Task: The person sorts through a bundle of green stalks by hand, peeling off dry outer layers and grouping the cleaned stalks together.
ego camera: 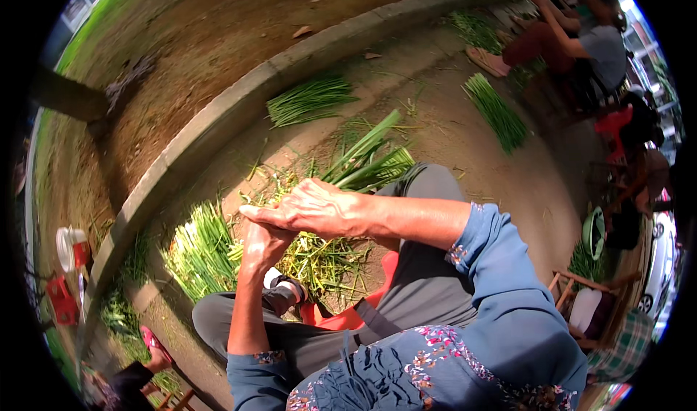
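Note:
My right hand (318,207) is curled over my left hand (267,242), and the two touch in front of my knees. Most of the left fingers are hidden beneath the right hand. Long green leafy stalks (373,160), like chives or young garlic, stretch up and right from behind my right hand and wrist. Whether either hand grips them is hidden. Left of my left wrist, a thick pile of pale-ended green stalks (201,247) lies on the ground. A heap of yellowish trimmings (326,264) spreads below my hands, between my legs.
Tied-looking green bundles lie ahead (310,100) and to the right (495,114). A concrete kerb (261,79) curves along the left. Another person (604,51) sits at upper right; a sandalled foot (155,345) shows lower left. A wooden chair (588,296) stands at right, a white bucket (71,247) at left.

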{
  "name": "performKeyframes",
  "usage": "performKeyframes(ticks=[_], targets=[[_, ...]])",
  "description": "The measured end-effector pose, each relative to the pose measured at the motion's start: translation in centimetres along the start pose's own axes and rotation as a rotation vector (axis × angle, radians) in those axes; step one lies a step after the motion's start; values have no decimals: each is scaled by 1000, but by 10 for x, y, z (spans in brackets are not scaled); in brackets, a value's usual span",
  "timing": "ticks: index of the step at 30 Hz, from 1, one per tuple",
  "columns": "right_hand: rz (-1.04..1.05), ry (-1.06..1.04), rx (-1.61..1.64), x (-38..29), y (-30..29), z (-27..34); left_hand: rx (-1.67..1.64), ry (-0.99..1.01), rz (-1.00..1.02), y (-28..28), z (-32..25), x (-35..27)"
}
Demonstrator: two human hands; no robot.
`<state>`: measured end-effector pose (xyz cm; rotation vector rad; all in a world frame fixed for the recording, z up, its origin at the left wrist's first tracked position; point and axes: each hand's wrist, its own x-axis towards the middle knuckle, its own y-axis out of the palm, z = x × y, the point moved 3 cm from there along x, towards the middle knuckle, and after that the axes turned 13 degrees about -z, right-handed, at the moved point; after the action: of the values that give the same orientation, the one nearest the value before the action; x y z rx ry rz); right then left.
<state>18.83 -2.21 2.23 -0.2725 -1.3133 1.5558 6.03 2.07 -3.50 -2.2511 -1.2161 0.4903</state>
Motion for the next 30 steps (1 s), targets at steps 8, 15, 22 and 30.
performKeyframes(ticks=[8,15,22,30], targets=[[-45,276,-260,-61,-81,-101,-226,-48,-368,-12,-20,30],[-64,825,-249,-218,-115,-150,-460,-307,-228,3,3,38],[-50,1329,-126,-325,-85,-185,-348,-334,-56,26,7,42],[-280,1396,-124,-366,-36,-227,-302,-362,-12,41,3,47]])
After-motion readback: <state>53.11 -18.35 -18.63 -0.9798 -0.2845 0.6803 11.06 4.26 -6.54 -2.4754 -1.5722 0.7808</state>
